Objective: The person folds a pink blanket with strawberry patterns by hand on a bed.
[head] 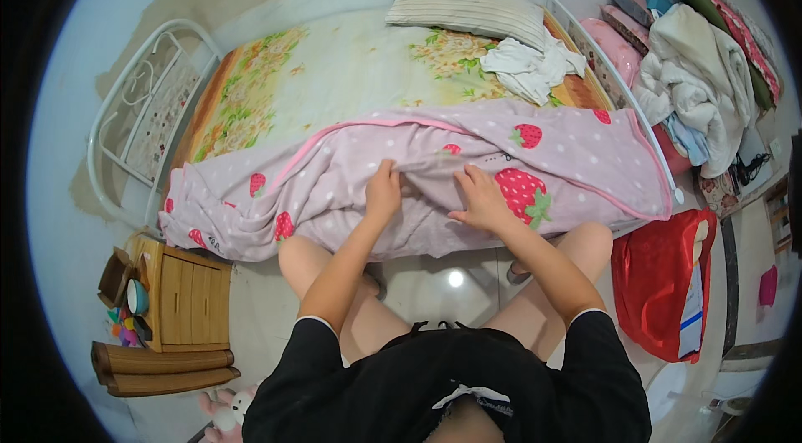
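Observation:
A pink fleece blanket (338, 161) with strawberries and white dots lies bunched along the near side of a bed. My left hand (383, 190) pinches a fold of it near the middle, with the thumb and fingers closed on the cloth. To the right, my right hand (481, 197) rests on the blanket beside a large strawberry, its fingers spread and no cloth plainly gripped. Behind the blanket shows a yellow and white floral bed sheet (351, 67). A striped pillow (467, 7) and a crumpled white cloth (532, 70) lie at its far right.
White metal bed frames stand at the left (94, 136) and right (617, 79). Lower left are a wooden cabinet (194, 299) and rolled mats (166, 368). A red bag (651, 286) sits on the floor at right, below heaped white bedding (695, 79).

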### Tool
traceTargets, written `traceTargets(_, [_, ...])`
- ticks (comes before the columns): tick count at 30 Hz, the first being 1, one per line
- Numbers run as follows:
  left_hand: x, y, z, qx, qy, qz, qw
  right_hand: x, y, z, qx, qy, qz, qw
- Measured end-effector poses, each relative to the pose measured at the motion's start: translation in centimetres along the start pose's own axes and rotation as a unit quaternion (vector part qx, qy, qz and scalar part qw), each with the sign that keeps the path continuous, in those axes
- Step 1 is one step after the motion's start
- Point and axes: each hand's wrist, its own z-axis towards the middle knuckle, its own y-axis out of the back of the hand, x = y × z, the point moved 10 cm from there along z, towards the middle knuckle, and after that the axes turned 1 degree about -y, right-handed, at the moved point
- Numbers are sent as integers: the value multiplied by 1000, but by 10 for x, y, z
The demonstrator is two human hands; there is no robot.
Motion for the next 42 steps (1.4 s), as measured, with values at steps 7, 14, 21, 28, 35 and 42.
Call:
traceTargets(7, [-77,62,44,-6,-83,-106,991,-10,73,26,-241,-36,36,969])
traceTargets(14, [-139,82,-28,100,-287,15,953,27,124,-20,-158,99,82,979])
traceTargets(21, [-127,17,-89,391,-208,-27,896,18,72,-61,106,-2,162,981])
traceTargets(28, [-105,-40,-98,499,-178,-92,843,-58,15,-68,250,-142,371,883])
traceTargets(35, [-70,-61,-33,230,-126,-120,958,-187,149,-101,-260,-280,-103,918])
traceTargets(42, [-74,-98,-42,119,-131,14,984,-323,131,-223,19,-551,-82,830])
